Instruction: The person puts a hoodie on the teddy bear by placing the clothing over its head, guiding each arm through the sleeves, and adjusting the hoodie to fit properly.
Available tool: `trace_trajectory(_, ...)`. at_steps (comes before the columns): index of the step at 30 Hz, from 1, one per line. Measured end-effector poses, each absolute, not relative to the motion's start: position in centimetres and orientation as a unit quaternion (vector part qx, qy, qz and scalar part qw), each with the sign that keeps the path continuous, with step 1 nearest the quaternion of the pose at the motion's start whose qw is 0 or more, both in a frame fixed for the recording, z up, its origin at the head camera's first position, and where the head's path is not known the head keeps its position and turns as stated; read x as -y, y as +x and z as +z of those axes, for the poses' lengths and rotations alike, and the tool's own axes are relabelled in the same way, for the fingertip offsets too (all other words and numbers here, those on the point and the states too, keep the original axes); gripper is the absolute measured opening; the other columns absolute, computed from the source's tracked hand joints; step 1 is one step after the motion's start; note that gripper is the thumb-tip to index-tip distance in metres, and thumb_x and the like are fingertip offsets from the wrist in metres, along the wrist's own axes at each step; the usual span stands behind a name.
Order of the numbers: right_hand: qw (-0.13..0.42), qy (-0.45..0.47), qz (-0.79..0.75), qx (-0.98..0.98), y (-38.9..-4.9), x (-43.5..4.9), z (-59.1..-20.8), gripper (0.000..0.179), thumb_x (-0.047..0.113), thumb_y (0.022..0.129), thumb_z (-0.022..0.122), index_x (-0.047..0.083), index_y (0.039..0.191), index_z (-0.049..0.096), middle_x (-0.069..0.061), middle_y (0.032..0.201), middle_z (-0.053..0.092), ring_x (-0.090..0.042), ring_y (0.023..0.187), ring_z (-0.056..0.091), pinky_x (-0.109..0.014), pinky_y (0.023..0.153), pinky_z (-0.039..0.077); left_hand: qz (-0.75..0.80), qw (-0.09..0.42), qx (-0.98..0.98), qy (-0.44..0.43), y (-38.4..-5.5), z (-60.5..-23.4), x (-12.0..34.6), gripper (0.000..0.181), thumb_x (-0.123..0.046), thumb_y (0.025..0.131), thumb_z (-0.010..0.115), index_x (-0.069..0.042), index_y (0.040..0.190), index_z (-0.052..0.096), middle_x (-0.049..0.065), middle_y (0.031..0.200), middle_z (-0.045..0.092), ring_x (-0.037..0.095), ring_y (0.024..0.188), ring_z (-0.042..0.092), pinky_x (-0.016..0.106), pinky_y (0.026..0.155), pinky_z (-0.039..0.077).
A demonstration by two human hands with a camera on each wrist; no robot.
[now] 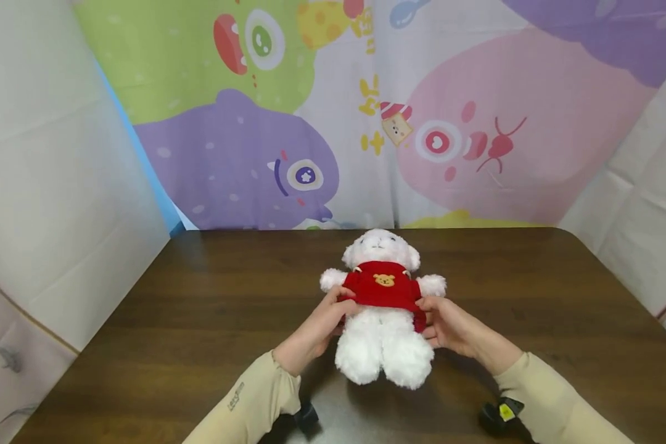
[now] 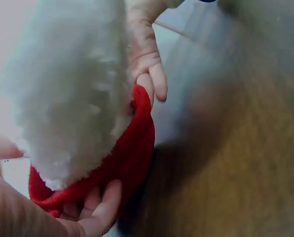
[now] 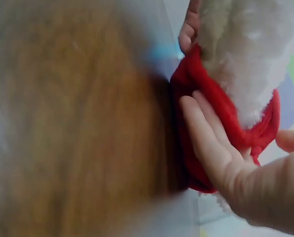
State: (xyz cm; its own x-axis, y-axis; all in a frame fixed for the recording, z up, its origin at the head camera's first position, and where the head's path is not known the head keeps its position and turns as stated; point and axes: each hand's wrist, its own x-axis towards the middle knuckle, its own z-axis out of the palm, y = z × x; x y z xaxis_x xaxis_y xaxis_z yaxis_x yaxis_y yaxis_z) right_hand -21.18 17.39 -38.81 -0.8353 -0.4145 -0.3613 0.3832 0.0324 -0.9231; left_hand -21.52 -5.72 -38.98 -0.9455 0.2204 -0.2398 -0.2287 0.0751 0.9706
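A white fluffy plush toy lies face up on the table, its feet toward me. It wears a red sweater with a tan bear face on the chest. My left hand holds the sweater's hem at the left side, thumb in front and other fingers behind. At the opposite side my right hand holds the hem in a similar way. Both wrist views show fingers under the red cloth, close to the white fur. The toy's fluffy legs stick out below the hem.
The brown wooden table stretches out on both sides of the toy. A cartoon-printed curtain hangs along its far edge. Pale sheets hang at the left and right. Dark wrist devices sit under the cream sleeves.
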Motion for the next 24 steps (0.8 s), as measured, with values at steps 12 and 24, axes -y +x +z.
trace_trajectory(12, 0.090, -0.079, -0.611, -0.782, -21.2, -16.9, -38.9, 0.024, 0.009, 0.089, 0.055, 0.001, 0.107, 0.043, -0.022, 0.111, 0.048, -0.030, 0.099, 0.048, -0.024, 0.072, 0.049, 0.679, 0.118, -0.723, 0.045, -22.5, -39.6, 5.7, 0.052, -0.003, 0.086, 0.050, -0.014, 0.135, 0.038, 0.012, 0.113, 0.041, 0.023, 0.098, 0.046, 0.024, 0.063, 0.047)
trace_trajectory(24, 0.114, -0.144, -0.427, -0.885, -21.9, -17.9, -37.2, 0.057, 0.011, 0.090, 0.049, 0.007, 0.143, 0.027, -0.027, 0.137, 0.035, -0.029, 0.104, 0.050, -0.035, 0.078, 0.050, 0.595, 0.173, -0.778, 0.107, -23.0, -38.6, 7.0, 0.065, -0.011, 0.087, 0.054, -0.017, 0.144, 0.023, 0.018, 0.118, 0.045, 0.024, 0.088, 0.055, 0.034, 0.072, 0.053)
